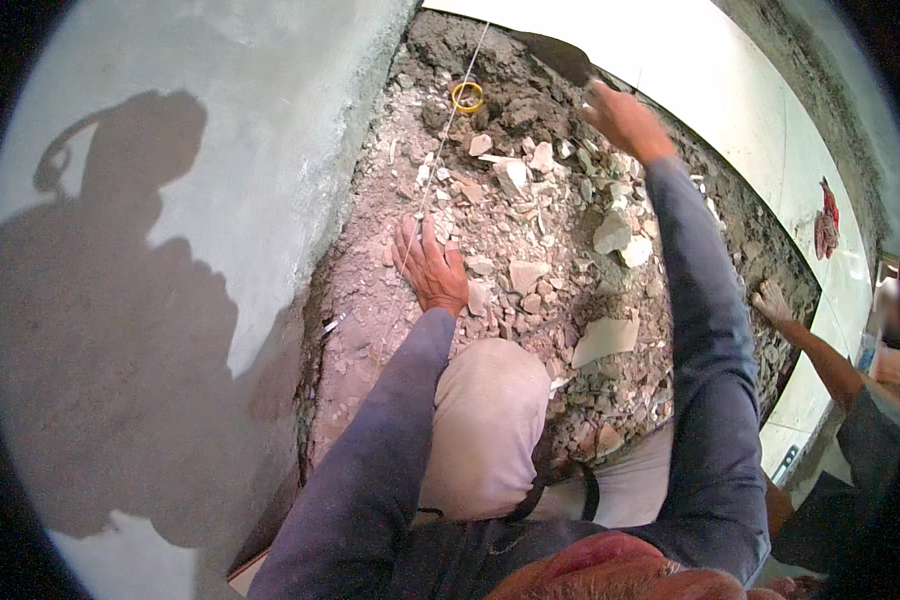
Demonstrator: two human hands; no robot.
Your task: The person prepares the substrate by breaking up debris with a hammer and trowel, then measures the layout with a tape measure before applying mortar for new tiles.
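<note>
Lying nearest: tile shard (606, 341) on rubble (543, 297). Next: left hand (434, 270), flat on rubble, fingers spread, at string (440, 155). Beyond: right hand (625, 120), gripping trowel (560, 58). Farther: yellow ring (481, 97) by string; trowel blade at far end, beside white tiles (715, 75).

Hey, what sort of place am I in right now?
Likely a building or renovation site: broken rubble covers the ground beneath you, large pale tiles border it, and your right hand holds what looks like a trowel.
</note>
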